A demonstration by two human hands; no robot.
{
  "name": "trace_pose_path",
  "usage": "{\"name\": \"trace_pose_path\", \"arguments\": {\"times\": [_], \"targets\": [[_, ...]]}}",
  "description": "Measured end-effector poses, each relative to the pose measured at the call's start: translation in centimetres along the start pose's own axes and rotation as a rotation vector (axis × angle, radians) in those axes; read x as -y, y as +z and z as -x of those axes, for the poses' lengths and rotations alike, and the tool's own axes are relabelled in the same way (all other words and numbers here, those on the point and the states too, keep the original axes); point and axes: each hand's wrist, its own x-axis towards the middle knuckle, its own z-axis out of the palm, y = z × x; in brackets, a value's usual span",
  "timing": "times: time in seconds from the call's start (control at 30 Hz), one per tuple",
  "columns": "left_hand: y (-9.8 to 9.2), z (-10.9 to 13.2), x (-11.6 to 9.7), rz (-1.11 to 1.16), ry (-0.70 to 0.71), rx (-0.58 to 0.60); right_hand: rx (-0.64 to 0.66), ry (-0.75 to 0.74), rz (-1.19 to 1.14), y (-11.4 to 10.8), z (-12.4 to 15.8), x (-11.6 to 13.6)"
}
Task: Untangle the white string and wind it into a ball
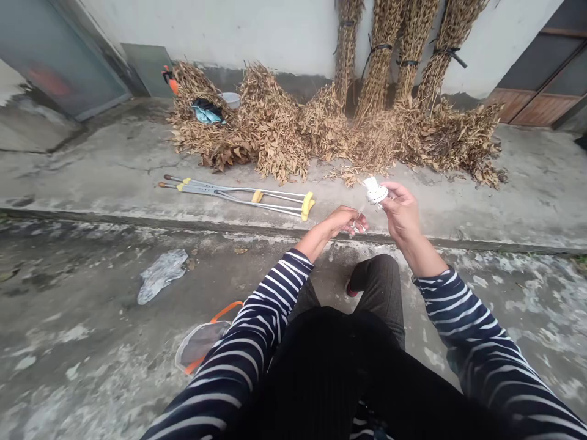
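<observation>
Left hand [342, 221]: grip closed on small whitish bits [357, 227], too blurred to name; they could slip out if the fingers slacken. Right hand [403, 212]: grip pinching 1 white spool-like thing [376, 193], raised beyond the left hand; held by fingertips, so a tug might pull it free. Farther: concrete step [477, 214], 2 crutches [270, 198], dry stalks [275, 134]; dropped bits could get lost among leaves.

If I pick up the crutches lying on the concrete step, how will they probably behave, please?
The crutches would likely stay stiff, since their frames look like metal tubing. They seem probably light for their length, because the frames are open. Lying flat, they may not roll easily.
</observation>
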Motion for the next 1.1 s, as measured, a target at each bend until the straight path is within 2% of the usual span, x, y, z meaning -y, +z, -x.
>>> {"name": "trace_pose_path", "arguments": {"times": [0.07, 0.13, 0.27, 0.37, 0.47, 0.53, 0.57, 0.7, 0.73, 0.87, 0.97, 1.1], "targets": [[-0.7, 0.2, 0.1, 0.137, 0.069, -0.016, 0.044, -0.027, 0.013, 0.3, 0.1, 0.6], [-1.6, 0.1, 0.2, 0.204, 0.144, -0.083, 0.109, -0.031, 0.030, 0.6, 0.3, 1.3], [-2.6, -0.7, -0.4, 0.160, 0.246, -0.249, 0.238, -0.049, 0.093, 1.1, 0.9, 2.7], [-2.5, -1.4, -1.1, 0.170, 0.333, -0.319, 0.316, -0.090, 0.161, 1.7, 1.5, 3.6], [-1.5, -1.9, -1.2, 0.200, 0.391, -0.312, 0.395, -0.104, 0.180, 2.5, 1.5, 4.4], [-0.7, -1.8, -0.9, 0.187, 0.348, -0.257, 0.380, -0.107, 0.165, 2.7, 0.8, 4.7], [-0.3, -1.6, -0.6, 0.154, 0.293, -0.192, 0.347, -0.110, 0.162, 2.7, 0.3, 4.7], [0.5, 0.0, 0.1, -0.102, 0.062, 0.228, 0.194, -0.105, 0.178, 1.6, -2.1, 3.8], [0.5, 0.5, 0.1, -0.165, 0.041, 0.290, 0.173, -0.102, 0.182, 1.2, -2.6, 3.3], [-0.5, 2.5, -0.3, -0.291, 0.048, 0.357, 0.127, -0.107, 0.249, -0.4, -3.4, 1.5], [-1.1, 4.0, -0.5, -0.218, 0.038, 0.410, 0.118, -0.169, 0.336, -0.9, -3.4, 0.7], [-1.7, 4.5, -0.1, -0.068, 0.041, 0.404, 0.104, -0.226, 0.372, -0.4, -2.8, 0.6]]}}
